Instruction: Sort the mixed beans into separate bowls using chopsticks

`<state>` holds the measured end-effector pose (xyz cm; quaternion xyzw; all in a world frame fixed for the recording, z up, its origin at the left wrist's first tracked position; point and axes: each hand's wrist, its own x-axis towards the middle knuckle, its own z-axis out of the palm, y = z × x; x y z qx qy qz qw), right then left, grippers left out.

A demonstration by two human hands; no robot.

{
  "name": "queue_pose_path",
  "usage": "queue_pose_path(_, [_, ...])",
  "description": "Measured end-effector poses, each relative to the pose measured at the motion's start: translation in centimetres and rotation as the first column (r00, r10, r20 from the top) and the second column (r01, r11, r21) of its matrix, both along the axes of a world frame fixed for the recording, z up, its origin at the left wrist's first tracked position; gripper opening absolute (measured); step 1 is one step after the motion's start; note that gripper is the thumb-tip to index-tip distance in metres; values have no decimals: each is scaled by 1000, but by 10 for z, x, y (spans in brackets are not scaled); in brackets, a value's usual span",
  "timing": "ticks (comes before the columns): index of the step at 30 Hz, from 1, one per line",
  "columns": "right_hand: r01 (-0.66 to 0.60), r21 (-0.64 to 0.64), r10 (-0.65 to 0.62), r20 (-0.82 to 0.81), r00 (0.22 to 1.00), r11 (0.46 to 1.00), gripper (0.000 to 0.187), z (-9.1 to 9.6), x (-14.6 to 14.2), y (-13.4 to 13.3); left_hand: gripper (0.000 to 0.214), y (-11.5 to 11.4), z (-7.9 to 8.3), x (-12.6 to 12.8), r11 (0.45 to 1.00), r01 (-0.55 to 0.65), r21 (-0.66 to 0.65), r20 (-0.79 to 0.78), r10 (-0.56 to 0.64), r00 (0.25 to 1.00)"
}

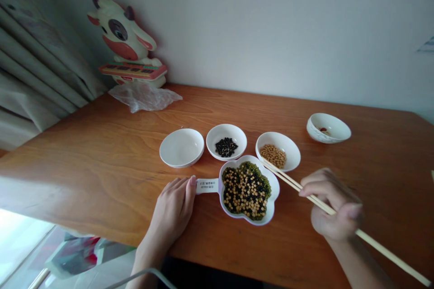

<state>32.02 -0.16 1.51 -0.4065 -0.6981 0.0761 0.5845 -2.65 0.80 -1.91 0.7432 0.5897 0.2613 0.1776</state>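
My left hand [175, 207] is closed on the labelled handle of a white, flower-shaped scoop [275, 189] resting on the table. Mixed green, black and tan beans [246, 189] fill the scoop. My right hand [334, 203] grips a pair of wooden chopsticks [294, 184], whose tips reach the near rim of a white bowl [293, 149] of tan soybeans [273, 156]. Whether the tips pinch a bean is too small to tell. Left of that stands a bowl [242, 133] with black beans [226, 147], and beside it a white bowl [182, 146] with nothing visible inside.
A patterned bowl [335, 132] with a few small bits in it stands at the back right. At the back left are a cow-shaped toy keyboard [132, 45] and a crumpled clear plastic bag [145, 97]. A cable [145, 272] crosses near my left forearm.
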Motion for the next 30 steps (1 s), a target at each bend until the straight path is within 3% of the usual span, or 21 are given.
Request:
queue_pose_path(5, [-71, -186, 69, -17, 998, 980, 73, -10, -7, -3, 39, 1, -2, 0, 1000, 2, 15, 9, -2, 1000])
queue_pose_path(11, [-80, -368, 43, -109, 993, 926, 78, -15, -4, -5, 40, 2, -3, 1, 1000, 3, 13, 1, -3, 1000])
queue_pose_path(21, [-94, -532, -73, -285, 956, 842, 88, -3, -6, -3, 41, 1, 1, 2, 1000, -3, 3, 7, 3, 1000])
queue_pose_path(30, [-69, -605, -134, -284, 949, 793, 89, -1, -8, 0, 42, 2, -2, 0, 1000, 2, 7, -7, -2, 1000])
